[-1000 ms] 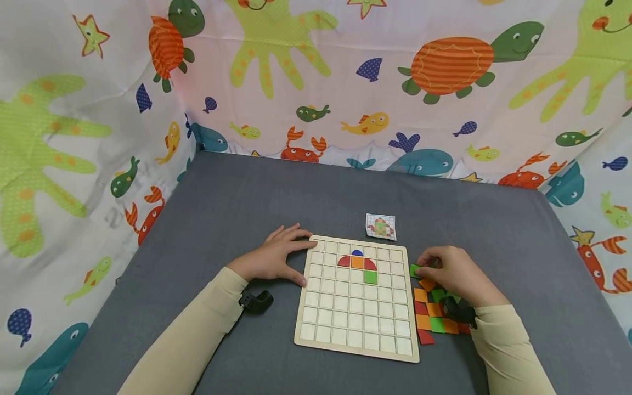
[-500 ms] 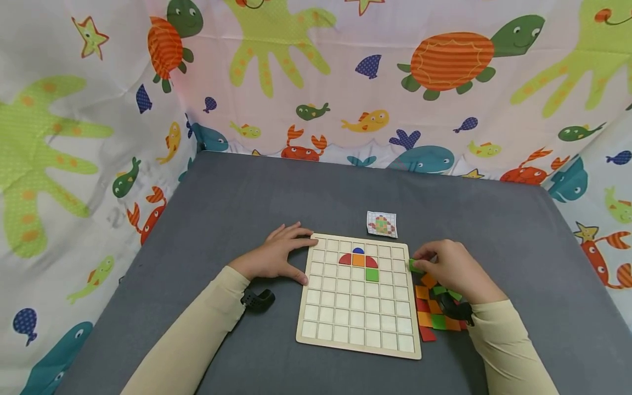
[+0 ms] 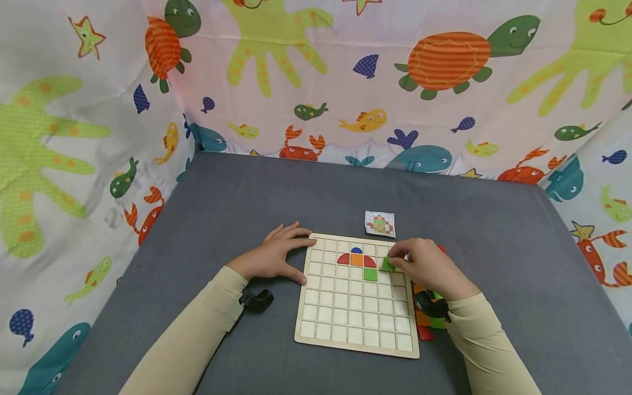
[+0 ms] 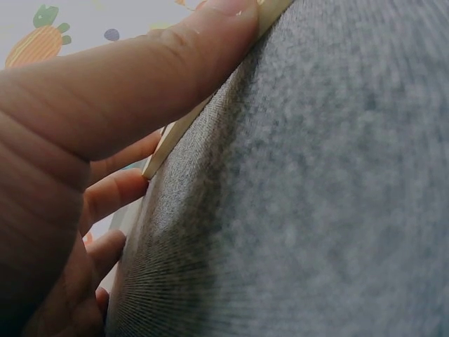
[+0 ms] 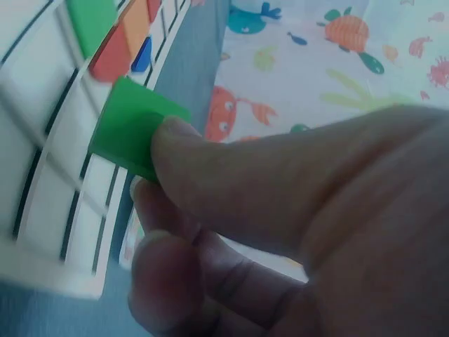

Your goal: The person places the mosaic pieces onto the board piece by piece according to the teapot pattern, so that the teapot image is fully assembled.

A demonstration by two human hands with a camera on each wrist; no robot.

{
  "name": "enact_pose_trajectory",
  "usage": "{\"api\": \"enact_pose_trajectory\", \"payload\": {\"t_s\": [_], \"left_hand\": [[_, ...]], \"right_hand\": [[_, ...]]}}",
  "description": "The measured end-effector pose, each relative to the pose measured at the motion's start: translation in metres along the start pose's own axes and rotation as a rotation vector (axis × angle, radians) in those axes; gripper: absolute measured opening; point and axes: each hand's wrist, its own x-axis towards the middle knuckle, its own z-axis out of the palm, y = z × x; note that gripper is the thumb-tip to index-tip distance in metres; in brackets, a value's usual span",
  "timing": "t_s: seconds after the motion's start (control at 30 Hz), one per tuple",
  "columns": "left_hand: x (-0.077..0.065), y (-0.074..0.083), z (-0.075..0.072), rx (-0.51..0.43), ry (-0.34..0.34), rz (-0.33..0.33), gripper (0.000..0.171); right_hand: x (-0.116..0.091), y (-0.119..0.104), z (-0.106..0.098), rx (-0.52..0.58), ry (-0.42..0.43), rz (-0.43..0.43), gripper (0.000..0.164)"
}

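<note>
A wooden grid board [image 3: 355, 353] lies on the grey cloth. In its upper part sit a blue half-round tile [image 3: 356, 250], an orange square tile [image 3: 356, 260], red quarter-round tiles [image 3: 343, 258] on either side, and a green square tile [image 3: 370, 274] below the right one. My right hand [image 3: 427, 269] pinches another green square tile [image 5: 133, 126] between thumb and fingers, over the board's upper right cells. My left hand [image 3: 274, 255] rests at the board's upper left, thumb [image 4: 140, 77] and fingertips touching its edge.
Orange, red and green tiles [image 3: 424, 332] lie in a pile right of the board, partly hidden under my right wrist. A small printed pattern card [image 3: 379, 224] lies behind the board. Cloth walls with sea animals stand around the table.
My right hand has moved left from the tile pile to over the board, carrying the green square tile. The left hand keeps its place at the board's edge.
</note>
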Motion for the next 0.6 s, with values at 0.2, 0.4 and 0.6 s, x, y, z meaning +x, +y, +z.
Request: {"api": "enact_pose_trajectory", "payload": {"t_s": [0.2, 0.4, 0.6], "left_hand": [[-0.001, 0.002, -0.001, -0.008, -0.001, 0.006, 0.097], [-0.002, 0.003, -0.002, -0.017, -0.001, 0.004, 0.097], [-0.002, 0.004, -0.003, -0.01, -0.001, 0.007, 0.097]], "right_hand": [[0.009, -0.009, 0.01, 0.012, -0.03, -0.036, 0.006], [0.018, -0.016, 0.021, 0.016, -0.054, -0.084, 0.003], [0.025, -0.021, 0.029, 0.043, -0.097, -0.161, 0.002]]}}
